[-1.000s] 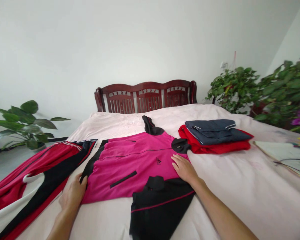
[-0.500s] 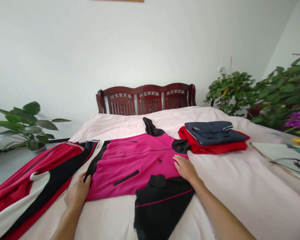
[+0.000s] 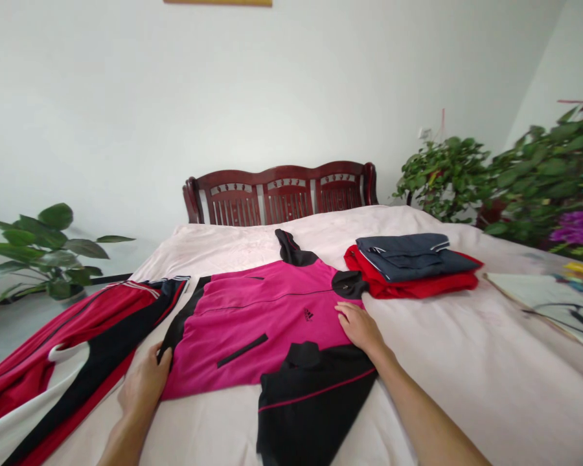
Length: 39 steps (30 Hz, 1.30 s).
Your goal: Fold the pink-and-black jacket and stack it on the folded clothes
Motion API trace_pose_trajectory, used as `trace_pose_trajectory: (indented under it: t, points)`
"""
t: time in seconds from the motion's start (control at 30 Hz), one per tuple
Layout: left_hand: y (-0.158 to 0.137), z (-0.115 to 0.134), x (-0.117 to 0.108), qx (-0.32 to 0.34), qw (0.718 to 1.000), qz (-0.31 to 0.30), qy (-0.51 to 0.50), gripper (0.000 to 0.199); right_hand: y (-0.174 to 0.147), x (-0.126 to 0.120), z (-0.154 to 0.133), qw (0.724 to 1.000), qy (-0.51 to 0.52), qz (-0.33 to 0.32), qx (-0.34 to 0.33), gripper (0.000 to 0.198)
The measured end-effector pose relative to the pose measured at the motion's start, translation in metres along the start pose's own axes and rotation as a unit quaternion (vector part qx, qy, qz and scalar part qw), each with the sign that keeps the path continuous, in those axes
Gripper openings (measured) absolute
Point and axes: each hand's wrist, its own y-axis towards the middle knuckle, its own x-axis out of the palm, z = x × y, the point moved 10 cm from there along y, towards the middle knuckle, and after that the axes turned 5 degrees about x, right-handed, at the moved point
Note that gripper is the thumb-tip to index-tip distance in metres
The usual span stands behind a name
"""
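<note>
A pink and black zip jacket [image 3: 252, 304] lies front up on the bed, its collar toward the right and its black hem toward the left. My left hand [image 3: 148, 378] pinches the near corner of that hem between thumb and fingers. Fingers stretched out, my right hand [image 3: 357, 323] rests flat on the pink chest near the shoulder, beside the small black logo. The near black sleeve [image 3: 315, 401] is bent toward me below the right hand. The far sleeve is mostly hidden behind the body of the jacket.
Left of the jacket lies a red, black and white garment [image 3: 78, 349]. A folded dark blue garment [image 3: 403, 255] sits on folded red clothing [image 3: 422, 288] at the right. Glasses [image 3: 568, 314] lie on a paper or book at the right edge. Beyond the bed stands a wooden headboard [image 3: 284, 194].
The left hand, still on the hem corner, has drawn slightly toward me and left. The right hand stays on the jacket's chest. The camera view has shifted a little.
</note>
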Motion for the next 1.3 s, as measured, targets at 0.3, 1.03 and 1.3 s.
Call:
trace_pose_trajectory:
  t: [0.3, 1.03, 1.3]
  points:
    - [0.0017, -0.0056, 0.0055, -0.018, 0.999, -0.028, 0.017, 0.060, 0.0002, -0.0021, 0.0002, 1.000, 0.007, 0.002, 0.003, 0.037]
    - [-0.0001, -0.0033, 0.0040, -0.012, 1.000, -0.012, 0.007, 0.060, 0.0007, -0.0042, 0.0011, 1.000, 0.014, 0.005, 0.012, 0.037]
    - [0.0011, -0.0040, 0.0052, -0.013, 1.000, -0.012, 0.010, 0.061, 0.0007, -0.0048, 0.0010, 1.000, 0.016, 0.002, 0.012, 0.038]
